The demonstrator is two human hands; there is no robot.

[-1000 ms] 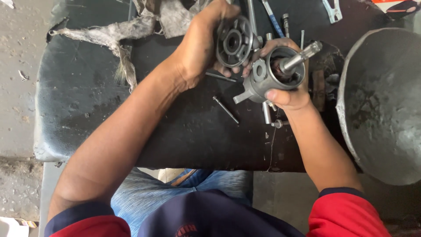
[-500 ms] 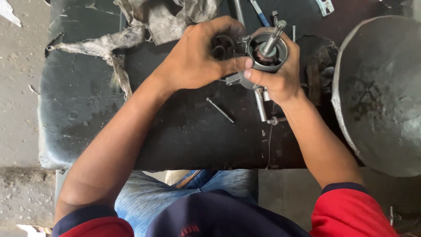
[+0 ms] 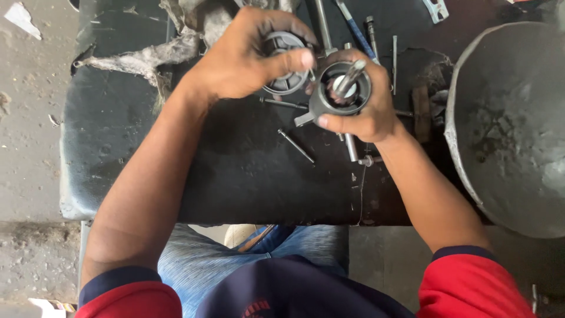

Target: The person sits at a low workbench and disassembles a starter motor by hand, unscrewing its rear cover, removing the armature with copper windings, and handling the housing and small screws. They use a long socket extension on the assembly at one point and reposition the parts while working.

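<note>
1. While both hands hover above the black padded counter (image 3: 147, 153), the left hand (image 3: 241, 59) is wrapped around a round grey metal end cover (image 3: 282, 65), thumb laid across its face and fingers curled over its far rim.
2. Right beside it, the right hand (image 3: 365, 115) is clamped on a cup-shaped metal housing (image 3: 338, 97), from whose open mouth a steel shaft (image 3: 350, 76) sticks up toward the camera.
3. Cover and housing sit edge to edge, touching or nearly so between the two thumbs; I cannot tell which.
4. Below the hands, on the counter, lie a thin loose pin (image 3: 296, 145) and a thicker bolt (image 3: 351, 147), both near the right wrist.
5. Beyond the right hand lie a blue-handled tool (image 3: 352, 20) and several slim rods (image 3: 394, 56).
6. Beyond the left hand, the counter's cover is torn, with grey stuffing (image 3: 159, 56) showing.
7. Out past the right forearm sits a large grey metal basin (image 3: 512, 129), well apart from the held parts.
</note>
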